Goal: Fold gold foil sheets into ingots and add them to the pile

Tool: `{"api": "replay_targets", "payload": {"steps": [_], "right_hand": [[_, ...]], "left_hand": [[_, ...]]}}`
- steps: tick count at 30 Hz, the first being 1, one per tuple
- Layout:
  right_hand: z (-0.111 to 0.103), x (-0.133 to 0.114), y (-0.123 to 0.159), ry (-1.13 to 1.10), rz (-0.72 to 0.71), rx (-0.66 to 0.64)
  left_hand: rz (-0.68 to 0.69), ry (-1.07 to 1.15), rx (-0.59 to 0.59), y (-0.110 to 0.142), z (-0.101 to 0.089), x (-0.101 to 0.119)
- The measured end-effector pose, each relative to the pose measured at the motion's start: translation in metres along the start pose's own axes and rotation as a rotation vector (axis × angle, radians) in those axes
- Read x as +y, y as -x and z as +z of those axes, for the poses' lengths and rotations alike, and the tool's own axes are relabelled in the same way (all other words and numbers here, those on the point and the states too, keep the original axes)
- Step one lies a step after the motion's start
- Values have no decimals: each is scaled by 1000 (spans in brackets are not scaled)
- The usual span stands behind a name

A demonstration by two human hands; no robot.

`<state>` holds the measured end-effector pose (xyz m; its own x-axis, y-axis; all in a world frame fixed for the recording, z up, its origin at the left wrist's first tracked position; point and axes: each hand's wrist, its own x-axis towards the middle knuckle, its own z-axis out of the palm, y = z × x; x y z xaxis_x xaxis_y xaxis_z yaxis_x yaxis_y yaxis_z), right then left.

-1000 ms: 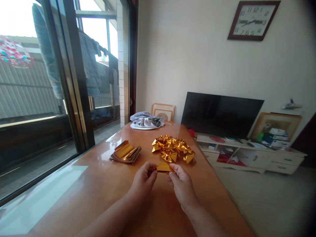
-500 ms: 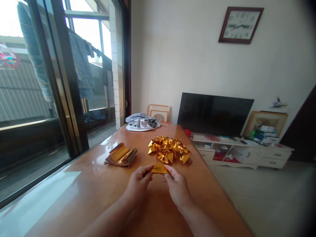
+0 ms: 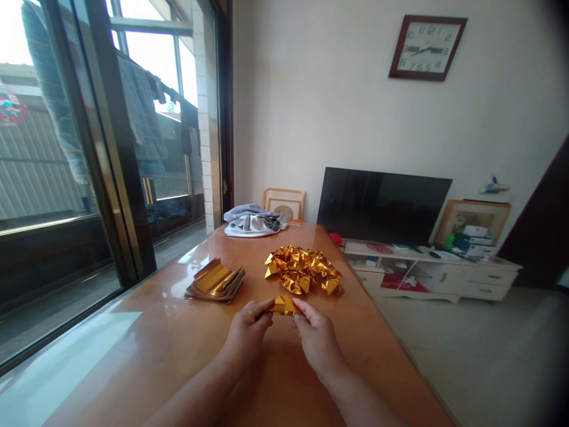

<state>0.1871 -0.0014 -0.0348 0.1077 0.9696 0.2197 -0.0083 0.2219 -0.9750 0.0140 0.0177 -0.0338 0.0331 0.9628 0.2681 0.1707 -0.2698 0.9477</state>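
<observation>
L hand (image 3: 248,333) & R hand (image 3: 317,343) are both raised off the table, neither released: thumbs & fingers pinch opposite ends of a small folded gold foil piece (image 3: 283,305), which sits betw. the fingertips. It looks folded to a pointed shape, prob. several layers, but the fingers cover part of it, so the exact folds are hard to read. Bare forearms run back toward the camera.

Under the fingers: a glossy orange-brown wooden table (image 3: 173,347), w/ window glare on its L side. Just past the fingertips, slightly R, lies a loose heap of crumpled gold foil (image 3: 302,270). Past the L fingers & further L sits a stack of gold foil sheets (image 3: 216,281), edges curling up. Well beyond the fingers, at the far table end, is a bundled grey-and-white garment (image 3: 253,222), w/ wooden picture frames (image 3: 283,203) behind it.

R of the fingers, past the table edge: pale tiled floor (image 3: 466,350), a low white cabinet (image 3: 444,279) w/ papers & small items, a black flat-screen TV (image 3: 382,204) behind it. Higher up, a square wall clock (image 3: 427,47). L of the fingers, a tall glass door (image 3: 102,148), clothes hanging outside.
</observation>
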Motion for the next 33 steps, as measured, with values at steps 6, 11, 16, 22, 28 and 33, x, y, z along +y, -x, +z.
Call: {"api": "replay_targets", "payload": {"steps": [6, 11, 16, 22, 28, 33], "right_hand": [[-1, 0, 0, 42, -28, -7], [-2, -3, 1, 47, -32, -32], [0, 0, 0, 10, 32, 4], [-1, 2, -1, 113, -20, 40], [-2, -6, 2, 204, -75, 13], [-3, -12, 4, 213, -97, 1]], "left_hand": [[13, -22, 2, 0, 0, -2], [20, -34, 5, 0, 1, -3], [-3, -40, 18, -1, 1, -5], [-9, -79, 31, -1, 0, -5], [17, -79, 13, -2, 0, -6], [16, -91, -11, -2, 1, -6]]}}
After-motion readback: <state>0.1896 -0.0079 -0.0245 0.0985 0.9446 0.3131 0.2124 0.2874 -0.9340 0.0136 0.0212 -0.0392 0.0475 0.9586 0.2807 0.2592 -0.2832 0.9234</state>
